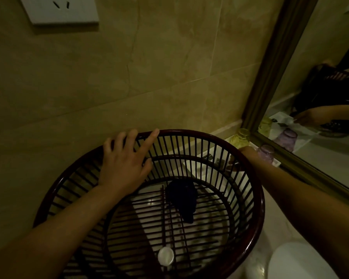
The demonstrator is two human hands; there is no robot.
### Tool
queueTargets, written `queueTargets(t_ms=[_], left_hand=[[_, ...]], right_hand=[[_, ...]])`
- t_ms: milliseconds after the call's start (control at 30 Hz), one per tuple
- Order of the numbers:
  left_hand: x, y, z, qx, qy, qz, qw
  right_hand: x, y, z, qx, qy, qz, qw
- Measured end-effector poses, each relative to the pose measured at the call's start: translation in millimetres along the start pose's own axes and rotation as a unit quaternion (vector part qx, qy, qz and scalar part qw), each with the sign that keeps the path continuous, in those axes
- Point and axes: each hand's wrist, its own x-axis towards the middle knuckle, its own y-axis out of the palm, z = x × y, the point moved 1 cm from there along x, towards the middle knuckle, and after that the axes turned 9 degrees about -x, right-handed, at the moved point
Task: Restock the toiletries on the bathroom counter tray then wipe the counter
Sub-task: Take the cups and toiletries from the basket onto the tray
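A dark red slatted basket (256, 198) stands on the counter in front of me. Inside it lie a dark blue cloth (181, 200) and a small white-capped bottle (165, 256). My left hand (123, 162) rests on the basket's far rim with its fingers spread. My right hand (245, 155) reaches past the right rim down to the white tray (275, 163). Its fingers are mostly hidden behind the slats, so I cannot tell what they touch. On the tray stand an upturned yellow-green glass (242, 137) and an upturned purple glass (266, 154).
A framed mirror (270, 63) runs along the right and reflects the tray, the glasses and my right hand. A tiled wall with a white socket (58, 9) is straight ahead. The white sink rim (290, 262) curves at the bottom right.
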Motion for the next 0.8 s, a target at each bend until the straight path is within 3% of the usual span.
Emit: queueTargets(t_ms=[100,500,633,800], left_hand=[[0,0,0,0.0,0.002,0.002,1.0],[-1,-3,0,-0.021,0.007,0.0,1.0],[-2,-4,0,-0.025,0.01,0.003,1.0],[-2,-8,-1,-0.03,0.005,0.013,0.999]], right_hand=[[-7,-7,7,0.049,0.008,0.01,0.999],[-108,-73,90,0.064,-0.211,-0.03,0.975],[-156,-72,124,-0.016,-0.292,-0.019,0.956],[-187,-32,148,-0.138,-0.34,0.081,0.927]])
